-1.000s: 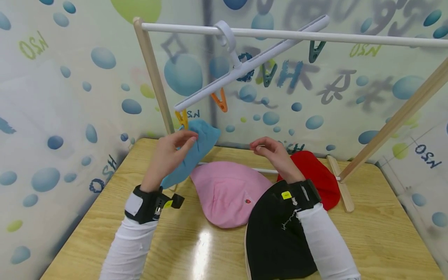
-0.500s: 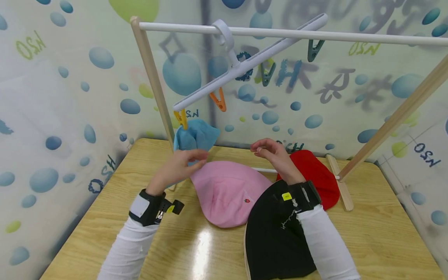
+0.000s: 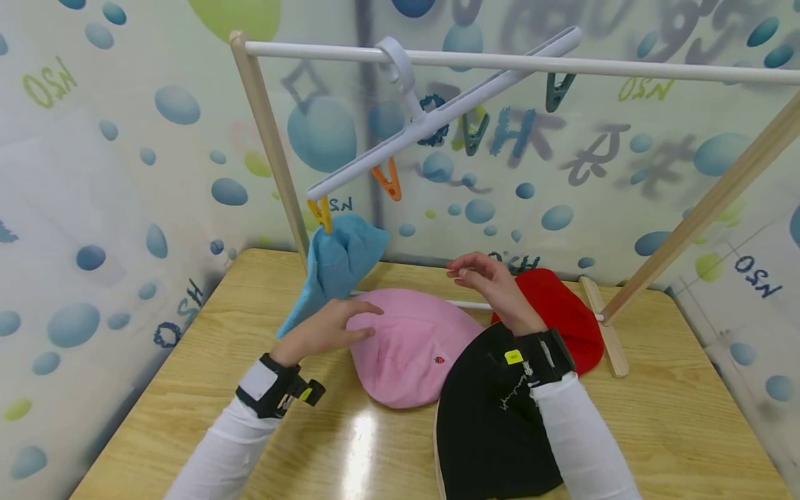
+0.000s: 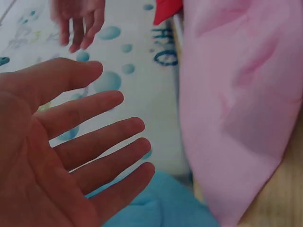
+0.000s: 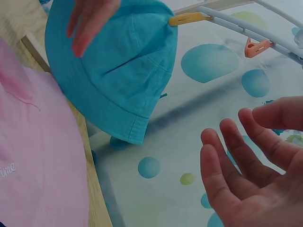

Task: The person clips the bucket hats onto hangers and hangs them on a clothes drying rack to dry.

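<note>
A blue bucket hat hangs from the yellow clip at the lower left end of the white hanger. My left hand, fingers extended and holding nothing, is in front of the blue hat's lower brim and beside the pink hat. In the left wrist view its fingers are spread. My right hand is in the air left of the red hat, its fingers loosely bent around nothing. The right wrist view shows the blue hat with its crown pinched by the yellow clip.
The hanger hooks over a white rod between wooden posts. An orange clip and green clips hang from it without hats. A black hat lies in front of the pink and red hats on the wooden table.
My left hand has let go of the blue hat and moved down and right toward the pink hat. The blue hat stays hanging. The right hand has barely moved.
</note>
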The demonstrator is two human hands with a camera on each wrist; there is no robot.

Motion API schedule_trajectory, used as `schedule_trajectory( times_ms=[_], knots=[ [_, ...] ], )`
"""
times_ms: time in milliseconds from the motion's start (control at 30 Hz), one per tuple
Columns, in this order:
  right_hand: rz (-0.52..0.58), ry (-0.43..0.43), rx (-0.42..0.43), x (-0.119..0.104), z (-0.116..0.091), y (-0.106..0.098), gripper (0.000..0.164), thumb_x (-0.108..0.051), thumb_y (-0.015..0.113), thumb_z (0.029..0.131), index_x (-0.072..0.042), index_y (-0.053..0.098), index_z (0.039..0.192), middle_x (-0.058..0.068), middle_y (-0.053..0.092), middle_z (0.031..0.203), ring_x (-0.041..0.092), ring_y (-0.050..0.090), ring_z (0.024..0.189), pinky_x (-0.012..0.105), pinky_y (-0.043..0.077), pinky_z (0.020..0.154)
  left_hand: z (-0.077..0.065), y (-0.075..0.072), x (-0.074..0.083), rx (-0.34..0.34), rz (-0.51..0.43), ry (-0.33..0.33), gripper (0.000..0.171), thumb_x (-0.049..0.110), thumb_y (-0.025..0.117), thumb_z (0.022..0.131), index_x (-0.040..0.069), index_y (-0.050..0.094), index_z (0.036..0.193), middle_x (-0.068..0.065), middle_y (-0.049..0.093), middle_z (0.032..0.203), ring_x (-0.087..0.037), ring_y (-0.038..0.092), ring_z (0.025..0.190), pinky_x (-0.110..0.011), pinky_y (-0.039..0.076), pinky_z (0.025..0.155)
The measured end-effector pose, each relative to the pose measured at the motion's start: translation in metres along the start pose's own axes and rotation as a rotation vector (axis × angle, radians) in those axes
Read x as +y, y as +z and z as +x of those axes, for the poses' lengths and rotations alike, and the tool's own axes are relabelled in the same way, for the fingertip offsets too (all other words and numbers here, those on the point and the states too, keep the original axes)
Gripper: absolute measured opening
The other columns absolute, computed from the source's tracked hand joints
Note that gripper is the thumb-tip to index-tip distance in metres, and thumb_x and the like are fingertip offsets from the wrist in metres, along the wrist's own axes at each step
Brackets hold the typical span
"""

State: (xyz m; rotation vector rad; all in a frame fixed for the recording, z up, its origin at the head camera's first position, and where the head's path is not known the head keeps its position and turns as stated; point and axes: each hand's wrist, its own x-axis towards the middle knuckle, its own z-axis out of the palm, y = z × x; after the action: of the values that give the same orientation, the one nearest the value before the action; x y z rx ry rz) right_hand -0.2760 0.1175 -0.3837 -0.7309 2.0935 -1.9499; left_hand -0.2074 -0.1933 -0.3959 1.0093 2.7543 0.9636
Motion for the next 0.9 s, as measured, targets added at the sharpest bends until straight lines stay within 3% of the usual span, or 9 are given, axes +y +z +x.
schedule_trajectory(
  times_ms=[267,500,667,800,900],
  knots=[
    [-0.019,0.002,0.011,0.005,-0.005,-0.002,0.027,-0.009,0.053,0.098,0.007,0.054,0.119,0.013,0.059,0.118,0.024,0.059,0.108,0.038,0.045,0.095,0.001,0.020,0.003,-0.151,-0.038,-0.020,0.037,0.002,0.065,0.086,-0.004,0.061,0.122,-0.015,0.061,0.123,-0.031,0.055,0.116,-0.044,0.042,0.097],
    [-0.011,-0.001,0.010,0.008,-0.008,-0.002,0.027,-0.009,0.052,0.098,0.007,0.054,0.119,0.023,0.055,0.122,0.036,0.055,0.112,0.034,0.046,0.094,-0.003,0.035,0.002,-0.240,-0.050,-0.065,0.042,0.002,0.069,0.080,-0.004,0.061,0.121,-0.016,0.062,0.119,-0.029,0.057,0.107,-0.039,0.044,0.094],
    [0.001,0.005,0.004,0.011,-0.010,-0.004,0.028,-0.008,0.052,0.098,0.009,0.052,0.120,0.030,0.051,0.124,0.038,0.054,0.113,0.034,0.046,0.093,-0.009,0.050,0.000,-0.301,-0.017,-0.045,0.046,0.006,0.075,0.077,-0.003,0.061,0.120,-0.013,0.062,0.114,-0.027,0.058,0.101,-0.034,0.046,0.090],
    [0.001,0.024,0.010,0.013,-0.011,-0.005,0.028,-0.009,0.052,0.098,0.009,0.052,0.120,0.032,0.049,0.126,0.035,0.055,0.113,0.032,0.046,0.093,-0.013,0.060,-0.002,-0.318,0.039,-0.031,0.051,0.012,0.078,0.074,-0.001,0.062,0.121,-0.018,0.057,0.126,-0.032,0.053,0.115,-0.040,0.041,0.099],
    [0.000,0.031,0.017,0.013,-0.011,-0.005,0.028,-0.008,0.052,0.098,0.009,0.052,0.120,0.031,0.049,0.126,0.037,0.054,0.114,0.032,0.046,0.093,-0.015,0.065,-0.003,-0.295,0.080,0.002,0.050,0.014,0.079,0.074,0.000,0.063,0.119,-0.022,0.053,0.129,-0.037,0.050,0.119,-0.043,0.038,0.101]
  ],
)
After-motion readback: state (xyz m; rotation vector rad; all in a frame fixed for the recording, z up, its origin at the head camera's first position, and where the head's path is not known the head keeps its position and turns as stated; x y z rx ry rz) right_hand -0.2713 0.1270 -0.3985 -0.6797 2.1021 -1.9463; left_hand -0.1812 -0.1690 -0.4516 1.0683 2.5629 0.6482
